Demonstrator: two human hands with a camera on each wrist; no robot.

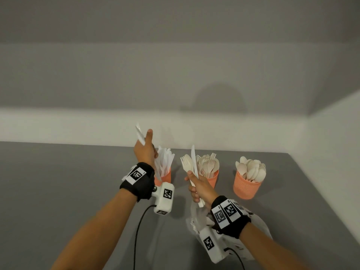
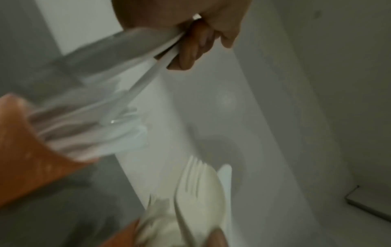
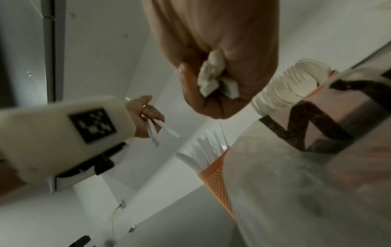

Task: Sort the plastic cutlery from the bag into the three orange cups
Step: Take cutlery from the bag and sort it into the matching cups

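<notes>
Left hand (image 1: 145, 151) grips white plastic knives (image 1: 139, 134) above the left orange mesh cup (image 1: 165, 177) — right hand (image 1: 199, 187) clutches mixed cream cutlery (image 1: 190, 165) beside the middle cup's rim.

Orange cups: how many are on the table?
3, in a row by the wall: left cup with knives, middle cup with forks and spoons, right cup with spoons. None seems hidden.

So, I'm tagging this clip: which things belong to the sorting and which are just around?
In the job:
left hand, holding knives
right hand, gripping mixed cutlery
three orange cups
bag

Just there:
wrist cameras
cable
</notes>
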